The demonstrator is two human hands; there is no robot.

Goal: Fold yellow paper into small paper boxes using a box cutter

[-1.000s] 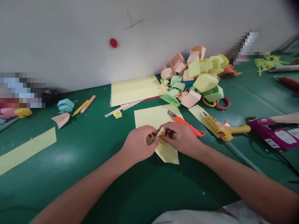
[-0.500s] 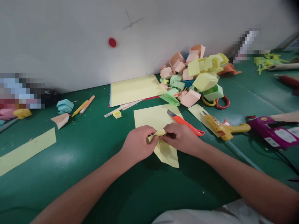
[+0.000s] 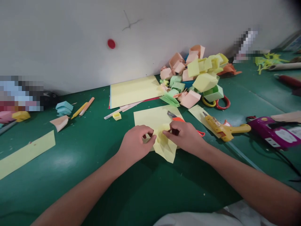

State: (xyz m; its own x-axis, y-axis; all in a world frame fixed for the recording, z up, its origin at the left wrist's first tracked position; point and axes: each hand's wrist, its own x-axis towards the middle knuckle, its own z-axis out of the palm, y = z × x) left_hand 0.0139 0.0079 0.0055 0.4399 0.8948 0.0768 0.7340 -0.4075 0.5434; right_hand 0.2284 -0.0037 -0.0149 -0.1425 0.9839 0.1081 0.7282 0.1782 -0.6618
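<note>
Both my hands meet over a folded piece of yellow paper above the green table. My left hand pinches its left side with fingers curled. My right hand grips the right side, thumb and fingers pressed on the fold. The paper's pointed lower end hangs toward me. A flat yellow sheet lies just beyond my hands, and an orange utility knife rests on it, partly hidden by my right hand.
A pile of folded paper boxes in pink, green and yellow sits against the white wall. Scissors, a yellow glue gun and a purple tool lie right. Yellow sheets, pencils and a yellow strip lie left.
The folded paper has been opened out and pulled up between my hands; its hanging point is shorter. My right hand shifted slightly away from me, covering more of the knife.
</note>
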